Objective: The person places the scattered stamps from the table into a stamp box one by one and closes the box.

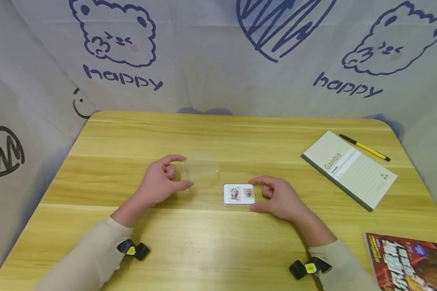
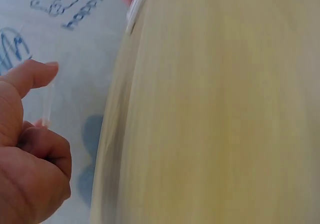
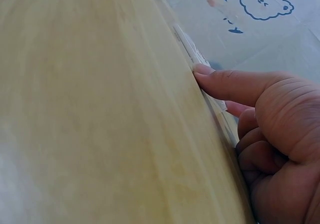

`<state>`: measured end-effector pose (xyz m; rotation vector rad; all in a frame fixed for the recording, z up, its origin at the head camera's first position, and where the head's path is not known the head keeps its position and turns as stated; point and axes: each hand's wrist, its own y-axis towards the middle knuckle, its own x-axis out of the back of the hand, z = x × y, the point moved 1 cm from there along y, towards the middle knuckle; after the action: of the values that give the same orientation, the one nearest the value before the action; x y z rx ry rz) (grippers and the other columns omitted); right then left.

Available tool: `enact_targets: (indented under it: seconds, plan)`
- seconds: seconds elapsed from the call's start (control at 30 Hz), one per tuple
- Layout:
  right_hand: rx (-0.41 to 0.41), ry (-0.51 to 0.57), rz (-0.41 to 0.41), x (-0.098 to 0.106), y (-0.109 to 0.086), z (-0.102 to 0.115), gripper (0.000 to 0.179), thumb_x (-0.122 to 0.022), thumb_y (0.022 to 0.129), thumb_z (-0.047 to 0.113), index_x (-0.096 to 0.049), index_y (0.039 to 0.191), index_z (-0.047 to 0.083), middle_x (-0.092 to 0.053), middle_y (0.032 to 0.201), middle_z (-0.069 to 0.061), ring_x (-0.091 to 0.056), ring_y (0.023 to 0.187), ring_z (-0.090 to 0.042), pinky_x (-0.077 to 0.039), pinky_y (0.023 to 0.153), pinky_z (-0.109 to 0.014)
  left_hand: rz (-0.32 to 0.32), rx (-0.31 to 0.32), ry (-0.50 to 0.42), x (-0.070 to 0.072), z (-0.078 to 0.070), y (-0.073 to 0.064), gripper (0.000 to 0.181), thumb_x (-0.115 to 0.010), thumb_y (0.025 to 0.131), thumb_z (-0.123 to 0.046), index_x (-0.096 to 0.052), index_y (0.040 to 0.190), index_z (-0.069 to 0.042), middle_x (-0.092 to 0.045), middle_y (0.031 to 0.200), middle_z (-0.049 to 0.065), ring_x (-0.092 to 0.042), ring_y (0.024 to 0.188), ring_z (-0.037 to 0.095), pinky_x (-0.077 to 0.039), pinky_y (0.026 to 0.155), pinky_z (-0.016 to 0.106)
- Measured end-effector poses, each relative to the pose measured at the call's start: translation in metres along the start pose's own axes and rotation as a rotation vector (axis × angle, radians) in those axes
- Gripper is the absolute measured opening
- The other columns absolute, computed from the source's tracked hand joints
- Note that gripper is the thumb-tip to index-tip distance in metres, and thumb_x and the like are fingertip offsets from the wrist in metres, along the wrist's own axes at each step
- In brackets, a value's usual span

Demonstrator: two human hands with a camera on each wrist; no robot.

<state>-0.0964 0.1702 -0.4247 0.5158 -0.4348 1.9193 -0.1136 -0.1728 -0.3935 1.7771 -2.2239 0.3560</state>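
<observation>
My left hand pinches a clear plastic cover at its left end between thumb and index finger, raised above the wooden table. In the left wrist view the cover shows only as a thin edge by the thumb. To the right, my right hand grips a small flat white case by its right end, thumb on the near edge and index finger on the far one. Two small pictures show on its top face. The right wrist view has the case edge-on, low at the table.
On the right of the wooden table lies a notebook, with a yellow and black pen beyond it. A red-covered magazine is at the near right corner. Printed white cloth hangs behind.
</observation>
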Motion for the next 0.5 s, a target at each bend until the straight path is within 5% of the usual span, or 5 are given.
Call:
enact_targets:
  seconds: [0.17,0.5]
  plan:
    - [0.004,-0.012,-0.004,-0.001,0.0,-0.002,0.058,-0.095,0.067,0.018,-0.069,0.118,0.01,-0.032,0.062,0.006,-0.032,0.058,-0.012,-0.037,0.072,-0.035,0.039,-0.067,-0.006,-0.025,-0.007,0.003,0.061,-0.091,0.072,-0.01,-0.061,0.126,-0.005,-0.025,0.062,-0.002,-0.025,0.056,0.013,-0.041,0.072,0.033]
    - [-0.003,-0.019,-0.002,0.0,0.0,-0.001,0.059,-0.095,0.067,0.019,-0.069,0.119,0.009,-0.033,0.061,0.006,-0.033,0.058,-0.012,-0.039,0.074,-0.037,0.14,-0.101,0.015,-0.063,-0.013,0.006,0.064,-0.092,0.07,-0.009,-0.062,0.126,-0.003,-0.027,0.062,-0.004,-0.028,0.056,0.014,-0.04,0.07,0.033]
